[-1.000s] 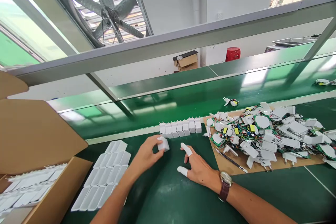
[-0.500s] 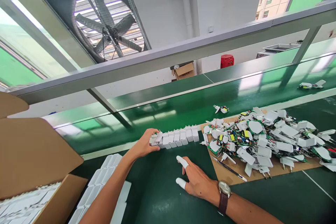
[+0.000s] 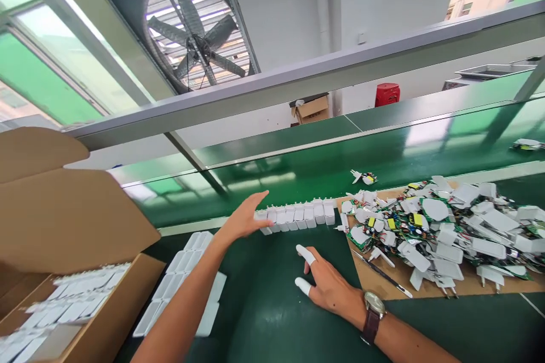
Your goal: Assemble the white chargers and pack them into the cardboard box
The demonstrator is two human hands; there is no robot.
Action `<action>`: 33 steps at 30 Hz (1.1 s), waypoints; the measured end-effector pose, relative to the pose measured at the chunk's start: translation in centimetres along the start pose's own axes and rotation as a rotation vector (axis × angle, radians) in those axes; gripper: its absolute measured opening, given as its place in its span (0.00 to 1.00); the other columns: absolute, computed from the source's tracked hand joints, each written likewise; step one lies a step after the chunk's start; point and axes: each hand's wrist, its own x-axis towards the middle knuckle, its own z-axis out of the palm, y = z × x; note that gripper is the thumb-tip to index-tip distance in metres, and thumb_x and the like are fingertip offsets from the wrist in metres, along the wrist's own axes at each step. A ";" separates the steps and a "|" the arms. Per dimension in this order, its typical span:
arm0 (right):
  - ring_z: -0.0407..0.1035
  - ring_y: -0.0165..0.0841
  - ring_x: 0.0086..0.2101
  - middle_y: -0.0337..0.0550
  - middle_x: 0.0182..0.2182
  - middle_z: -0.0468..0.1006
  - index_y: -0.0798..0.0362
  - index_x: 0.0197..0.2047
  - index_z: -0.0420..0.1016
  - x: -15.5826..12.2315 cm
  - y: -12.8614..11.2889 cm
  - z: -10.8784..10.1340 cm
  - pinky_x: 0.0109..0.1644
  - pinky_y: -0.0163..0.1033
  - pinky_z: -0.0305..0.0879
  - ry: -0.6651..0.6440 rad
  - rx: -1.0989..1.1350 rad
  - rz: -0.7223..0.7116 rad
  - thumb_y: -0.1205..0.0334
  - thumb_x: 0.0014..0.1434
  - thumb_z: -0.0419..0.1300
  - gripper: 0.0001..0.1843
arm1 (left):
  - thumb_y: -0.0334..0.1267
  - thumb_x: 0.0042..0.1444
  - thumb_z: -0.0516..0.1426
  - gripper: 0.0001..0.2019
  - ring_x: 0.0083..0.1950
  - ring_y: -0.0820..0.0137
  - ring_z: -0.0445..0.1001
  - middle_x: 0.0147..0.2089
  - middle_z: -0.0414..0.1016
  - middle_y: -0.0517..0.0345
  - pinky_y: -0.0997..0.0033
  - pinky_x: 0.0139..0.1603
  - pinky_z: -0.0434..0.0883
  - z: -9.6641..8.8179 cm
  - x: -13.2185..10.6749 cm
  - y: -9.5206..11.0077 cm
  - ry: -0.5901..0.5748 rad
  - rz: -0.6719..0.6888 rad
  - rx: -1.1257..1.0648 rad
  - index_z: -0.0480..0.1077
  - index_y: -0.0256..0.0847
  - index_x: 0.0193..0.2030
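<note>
A row of white plug adapters (image 3: 300,215) stands side by side along the back edge of the green work surface. At the row's left end is my left hand (image 3: 248,216), fingers and thumb spread apart, close to the last adapter; whether it touches is hard to tell. My right hand (image 3: 326,281) hovers over or rests on the green surface in front of the row, with white finger cots on thumb and index finger. Its thumb and index finger are apart and hold nothing. A watch (image 3: 373,303) is on the right wrist.
To the right, circuit boards with white covers (image 3: 443,227) are heaped on brown cardboard (image 3: 383,289), with tweezers (image 3: 383,275) beside them. On the left are white plastic shells (image 3: 170,283) and an open carton (image 3: 123,300) of white pieces. One loose board (image 3: 366,178) lies behind on the green belt.
My left hand has opened away from the adapter at the row's left end, which now stands in line. The view has shifted left; my right hand keeps much the same pose.
</note>
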 end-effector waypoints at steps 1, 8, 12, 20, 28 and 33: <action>0.68 0.36 0.37 0.45 0.44 0.69 0.49 0.74 0.53 0.0 0.1 0.1 0.50 0.48 0.74 0.012 0.015 -0.006 0.65 0.62 0.60 0.39 | 0.56 0.53 0.65 0.42 0.69 0.49 0.69 0.74 0.62 0.44 0.55 0.56 0.77 -1.5 -1.0 0.0 0.069 -0.036 -0.011 0.60 0.47 0.72; 0.70 0.39 0.39 0.48 0.45 0.69 0.52 0.73 0.52 -0.1 0.5 0.2 0.49 0.52 0.74 0.009 -0.001 -0.061 0.62 0.67 0.54 0.34 | 0.66 0.59 0.57 0.28 0.49 0.56 0.79 0.59 0.77 0.48 0.58 0.50 0.78 -9.5 -10.4 -1.3 0.254 -0.237 0.168 0.81 0.44 0.47; 0.70 0.39 0.39 0.49 0.45 0.70 0.52 0.73 0.53 -0.1 0.2 0.0 0.48 0.52 0.75 -0.001 -0.032 -0.062 0.61 0.68 0.52 0.32 | 0.63 0.59 0.56 0.27 0.53 0.48 0.76 0.47 0.81 0.43 0.51 0.56 0.75 -6.4 -13.3 -4.9 0.142 -0.308 0.363 0.82 0.42 0.30; 0.68 0.33 0.33 0.44 0.45 0.72 0.49 0.69 0.58 -0.2 -0.1 0.0 0.43 0.45 0.75 0.034 -0.075 -0.076 0.67 0.63 0.58 0.32 | 0.51 0.57 0.56 0.20 0.52 0.50 0.77 0.51 0.79 0.44 0.50 0.57 0.74 -0.8 -10.5 -3.8 0.198 -0.112 0.292 0.72 0.42 0.21; 0.72 0.36 0.40 0.44 0.46 0.76 0.49 0.65 0.64 1.0 -2.0 -5.5 0.47 0.44 0.73 0.275 -0.196 -0.076 0.66 0.65 0.57 0.25 | 0.37 0.64 0.51 0.12 0.40 0.70 0.81 0.50 0.80 0.55 0.73 0.40 0.76 6.3 -9.5 5.6 0.001 0.363 -0.017 0.69 0.43 0.29; 0.69 0.41 0.56 0.54 0.57 0.72 0.55 0.63 0.67 4.6 -4.5 -15.7 0.62 0.46 0.67 0.217 -0.678 0.104 0.67 0.67 0.56 0.22 | 0.51 0.67 0.56 0.15 0.39 0.67 0.81 0.44 0.80 0.54 0.72 0.40 0.78 8.7 -9.3 4.0 0.124 0.359 -0.068 0.74 0.44 0.35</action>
